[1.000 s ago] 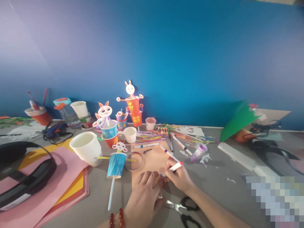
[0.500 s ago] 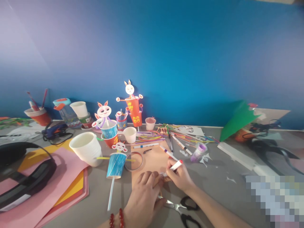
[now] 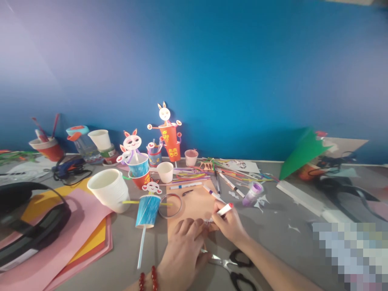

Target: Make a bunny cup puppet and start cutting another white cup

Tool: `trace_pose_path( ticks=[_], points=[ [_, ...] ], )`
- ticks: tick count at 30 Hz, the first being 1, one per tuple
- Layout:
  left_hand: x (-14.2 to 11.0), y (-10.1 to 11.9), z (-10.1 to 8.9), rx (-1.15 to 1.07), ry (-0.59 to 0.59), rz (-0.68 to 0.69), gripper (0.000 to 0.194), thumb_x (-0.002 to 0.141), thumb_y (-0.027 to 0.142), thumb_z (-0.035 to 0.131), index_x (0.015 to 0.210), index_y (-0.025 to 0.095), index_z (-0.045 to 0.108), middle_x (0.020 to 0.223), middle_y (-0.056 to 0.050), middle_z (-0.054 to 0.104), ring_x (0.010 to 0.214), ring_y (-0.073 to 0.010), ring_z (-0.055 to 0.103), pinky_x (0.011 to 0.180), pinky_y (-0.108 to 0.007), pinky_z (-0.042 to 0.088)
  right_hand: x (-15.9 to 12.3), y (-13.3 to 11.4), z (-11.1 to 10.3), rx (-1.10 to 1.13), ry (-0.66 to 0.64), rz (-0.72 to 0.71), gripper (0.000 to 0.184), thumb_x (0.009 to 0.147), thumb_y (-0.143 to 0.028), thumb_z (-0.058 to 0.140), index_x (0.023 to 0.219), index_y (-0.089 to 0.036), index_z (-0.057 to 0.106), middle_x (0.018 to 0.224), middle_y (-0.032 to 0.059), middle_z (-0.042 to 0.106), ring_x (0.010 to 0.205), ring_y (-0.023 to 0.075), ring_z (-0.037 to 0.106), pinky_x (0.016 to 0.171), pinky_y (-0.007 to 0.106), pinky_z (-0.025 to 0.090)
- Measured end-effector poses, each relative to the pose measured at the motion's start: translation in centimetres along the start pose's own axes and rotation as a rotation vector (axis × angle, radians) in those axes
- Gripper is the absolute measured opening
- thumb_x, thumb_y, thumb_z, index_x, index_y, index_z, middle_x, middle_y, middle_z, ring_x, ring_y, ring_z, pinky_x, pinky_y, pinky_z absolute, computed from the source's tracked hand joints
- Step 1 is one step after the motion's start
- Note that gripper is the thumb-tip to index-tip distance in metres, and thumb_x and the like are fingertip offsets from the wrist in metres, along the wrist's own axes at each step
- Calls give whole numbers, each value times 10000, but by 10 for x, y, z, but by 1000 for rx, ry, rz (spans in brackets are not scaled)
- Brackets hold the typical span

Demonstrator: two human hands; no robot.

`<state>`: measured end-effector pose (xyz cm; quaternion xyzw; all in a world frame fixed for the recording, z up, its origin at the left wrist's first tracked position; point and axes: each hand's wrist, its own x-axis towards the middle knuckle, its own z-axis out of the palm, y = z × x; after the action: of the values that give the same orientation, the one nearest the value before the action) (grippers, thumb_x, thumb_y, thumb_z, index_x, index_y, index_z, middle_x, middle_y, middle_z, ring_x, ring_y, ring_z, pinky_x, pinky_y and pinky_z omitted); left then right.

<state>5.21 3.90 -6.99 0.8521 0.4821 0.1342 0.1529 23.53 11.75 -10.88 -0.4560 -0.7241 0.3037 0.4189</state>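
My right hand (image 3: 228, 226) is closed round a white marker (image 3: 223, 210) with a red end, its tip low over the tan paper (image 3: 194, 202). Against it rests my left hand (image 3: 186, 242), fingers bent and pressed together on the paper. A small pale piece (image 3: 207, 221) shows at the left fingertips, mostly hidden, too little to name. Black-handled scissors (image 3: 224, 262) lie below both hands, their blades partly under my left hand. Left of the hands, a blue cup figure (image 3: 148, 210) with an animal face lies on the table with a straw at its base.
Stacked white cups (image 3: 110, 190) stand at the left beside coloured paper sheets (image 3: 63, 238) and a black headset (image 3: 33, 226). Several more markers (image 3: 230, 184), a tape ring (image 3: 170, 206) and a purple jar (image 3: 253, 194) lie around the paper. Cup figures (image 3: 169, 137) stand at the back.
The whole view has shifted very slightly. Both hands and the marker stay in nearly the same place.
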Motion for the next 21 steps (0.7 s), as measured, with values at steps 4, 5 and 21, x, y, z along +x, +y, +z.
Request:
trace_pose_path(
  ticks=[4, 5, 21],
  points=[
    [1, 0, 0, 0, 4, 12, 533, 877, 308, 666, 1386, 262, 513, 1396, -20, 551, 1195, -274, 460, 1071, -422, 380, 0, 0, 0, -5, 9, -2, 171, 755, -194, 469, 614, -236, 381, 542, -76, 352, 504, 119, 370, 503, 237, 271],
    [1, 0, 0, -1, 2, 11, 523, 880, 310, 663, 1380, 262, 519, 1391, -19, 555, 1190, -275, 463, 1067, -423, 384, 0, 0, 0, -5, 9, 0, 171, 755, -194, 471, 616, -236, 382, 539, -77, 348, 500, 118, 369, 499, 236, 270],
    [-1, -3, 4, 18, 21, 5, 562, 877, 309, 671, 1408, 257, 497, 1404, -51, 538, 1217, -287, 458, 1074, -447, 387, -1, 0, 0, 12, 14, -4, 170, 769, -204, 455, 621, -244, 381, 530, -81, 347, 478, 117, 362, 474, 227, 276]
  ],
)
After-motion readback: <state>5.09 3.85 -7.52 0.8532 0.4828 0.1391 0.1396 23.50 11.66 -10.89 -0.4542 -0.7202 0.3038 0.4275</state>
